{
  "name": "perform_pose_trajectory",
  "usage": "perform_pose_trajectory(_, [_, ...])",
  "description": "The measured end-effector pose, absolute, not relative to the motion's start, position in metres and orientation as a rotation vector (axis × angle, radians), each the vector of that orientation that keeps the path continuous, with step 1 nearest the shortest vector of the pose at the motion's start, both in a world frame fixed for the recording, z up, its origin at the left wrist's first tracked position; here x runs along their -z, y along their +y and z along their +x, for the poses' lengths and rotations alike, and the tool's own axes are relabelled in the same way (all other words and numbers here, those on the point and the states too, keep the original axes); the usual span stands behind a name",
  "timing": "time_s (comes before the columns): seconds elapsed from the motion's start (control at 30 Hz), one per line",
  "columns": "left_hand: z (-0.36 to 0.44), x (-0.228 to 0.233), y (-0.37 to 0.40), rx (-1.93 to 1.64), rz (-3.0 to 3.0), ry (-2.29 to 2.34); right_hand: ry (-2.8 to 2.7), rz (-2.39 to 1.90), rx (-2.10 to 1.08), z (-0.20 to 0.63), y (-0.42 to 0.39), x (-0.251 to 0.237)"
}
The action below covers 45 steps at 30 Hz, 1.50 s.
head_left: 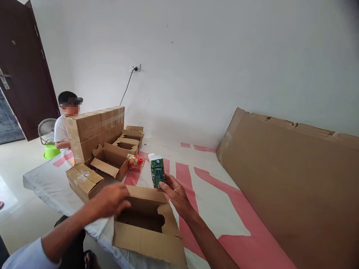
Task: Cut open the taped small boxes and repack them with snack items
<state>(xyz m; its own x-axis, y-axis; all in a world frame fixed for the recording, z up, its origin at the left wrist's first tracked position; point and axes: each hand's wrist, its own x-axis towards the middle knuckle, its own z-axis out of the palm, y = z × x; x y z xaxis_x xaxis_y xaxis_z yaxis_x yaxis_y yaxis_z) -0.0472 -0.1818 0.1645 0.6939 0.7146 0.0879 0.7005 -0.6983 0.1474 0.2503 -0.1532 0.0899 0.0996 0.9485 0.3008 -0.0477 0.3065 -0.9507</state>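
Note:
My right hand (176, 194) holds a small green carton (157, 171) upright just above the far flap of an open cardboard box (148, 224) in front of me. My left hand (112, 200) rests with curled fingers on the box's left flap, gripping its edge. The box's inside looks dark, and I cannot make out any contents. The box sits on a white and pink sheet (213, 194) spread over a low surface.
A red snack packet (135, 163) lies beyond the box. Several open and taped cardboard boxes (95, 142) stand at the left. A person sits behind them near a fan (46, 130) and a green tub (51, 151). A large cardboard sheet (294, 179) leans at the right.

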Motion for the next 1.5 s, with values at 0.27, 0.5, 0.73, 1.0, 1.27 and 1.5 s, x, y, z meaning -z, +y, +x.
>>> perform_pose_trajectory(0.27, [-0.051, -0.170, -0.032, 0.404, 2.718, 1.728, -1.267, -1.126, -1.165, 0.289, -0.123, -0.056])
perform_pose_trajectory(0.5, [-0.037, -0.148, 0.010, 0.370, 2.787, 1.715, -1.730, -1.123, -1.198, 0.285, -0.095, -0.056])
perform_pose_trajectory(0.73, [-0.005, -0.148, 0.056, 0.274, 2.792, 1.769, -1.911, -1.065, -1.215, 0.231, -0.041, -0.042])
perform_pose_trajectory(1.0, [0.019, -0.142, 0.088, 0.212, 2.681, 1.785, -1.873, -1.216, -0.883, 0.187, 0.034, -0.010])
perform_pose_trajectory(1.27, [0.022, -0.150, 0.096, 0.171, 2.655, 1.658, -1.805, -1.383, -0.702, 0.173, 0.075, 0.017])
perform_pose_trajectory(1.5, [-0.033, -0.154, -0.001, 0.418, 2.759, 1.511, -1.755, -1.488, -0.687, 0.163, 0.078, 0.022])
